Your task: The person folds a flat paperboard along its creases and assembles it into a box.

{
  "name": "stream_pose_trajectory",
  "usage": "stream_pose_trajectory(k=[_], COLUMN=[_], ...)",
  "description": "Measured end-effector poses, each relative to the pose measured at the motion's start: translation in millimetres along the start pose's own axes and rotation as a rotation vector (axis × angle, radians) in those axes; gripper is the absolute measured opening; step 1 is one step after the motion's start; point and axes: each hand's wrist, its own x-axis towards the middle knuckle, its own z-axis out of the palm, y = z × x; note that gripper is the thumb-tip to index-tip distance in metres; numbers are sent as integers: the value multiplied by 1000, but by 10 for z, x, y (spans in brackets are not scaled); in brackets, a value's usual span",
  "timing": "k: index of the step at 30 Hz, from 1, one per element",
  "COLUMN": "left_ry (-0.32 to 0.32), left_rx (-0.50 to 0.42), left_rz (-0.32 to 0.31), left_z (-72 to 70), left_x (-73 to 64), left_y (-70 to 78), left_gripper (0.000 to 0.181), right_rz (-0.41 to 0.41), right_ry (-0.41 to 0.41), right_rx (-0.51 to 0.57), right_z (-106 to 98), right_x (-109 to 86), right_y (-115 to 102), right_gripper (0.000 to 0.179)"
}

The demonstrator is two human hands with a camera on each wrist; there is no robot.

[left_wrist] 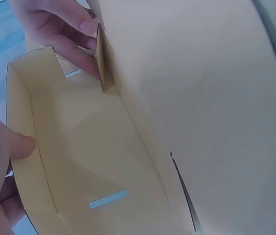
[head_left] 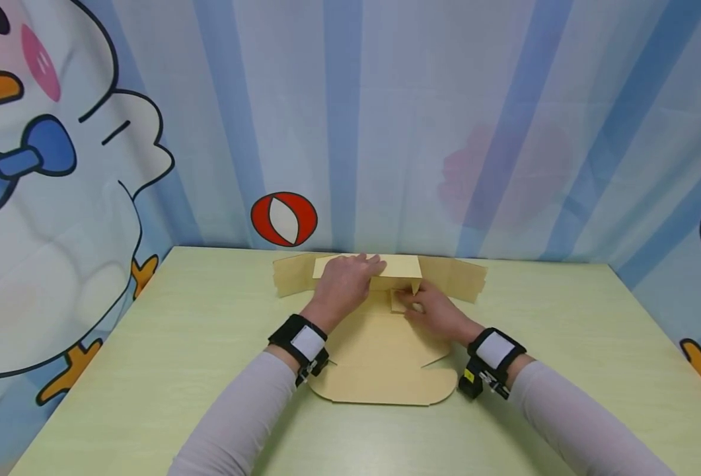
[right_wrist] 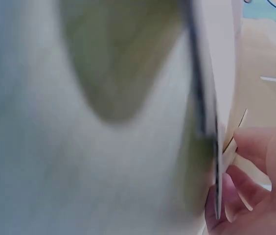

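A partly folded tan cardboard box (head_left: 382,380) lies on the table, its broad flap with rounded corners toward me. My left hand (head_left: 344,291) grips the raised far panel (head_left: 402,266), and the left wrist view has its thumb (left_wrist: 23,146) on the inner face with fingers behind. At the box's right side, my right hand (head_left: 436,312) pinches a small upright flap (left_wrist: 103,61) between thumb and fingers. In the right wrist view, the fingers (right_wrist: 250,191) curl around cardboard edges. A narrow slot (left_wrist: 108,199) is cut through the box's bottom panel.
Side flaps spread outward from the far panel, one on the left (head_left: 293,276) and one on the right (head_left: 456,277). The pale green table (head_left: 207,317) ends at the back against a striped blue curtain (head_left: 398,132) with cartoon prints.
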Motion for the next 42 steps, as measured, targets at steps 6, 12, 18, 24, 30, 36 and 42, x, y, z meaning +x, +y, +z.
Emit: stream_pose_trajectory(k=[6,12,18,24,30,36,42], left_ry=[6,14,15,13,24,21,12], left_rx=[-8,-16,-21,-27,-38,-38,-32], left_rz=[3,7,0,-2,-1,-7,-1], left_z=[16,16,9,10,7,11,-2], left_x=[4,10,8,6,1,2,5], left_y=[-4,-5,-14,-16,-11,-4,4], left_gripper=[33,33,32,31,32,31,30], right_rz=[-6,88,200,233,198,133,96], right_ry=[4,-33,-42,-25,47,228,384], right_rx=[112,249,307,259,199,79,-60], right_z=[-29,-64,-112,-192,-340,-571,-760], right_x=[-64,-123,-158,-187,-184,-124,-91], right_y=[104,211,257,278,281,242,254], right_gripper=[27,39,43,40,38,32,35])
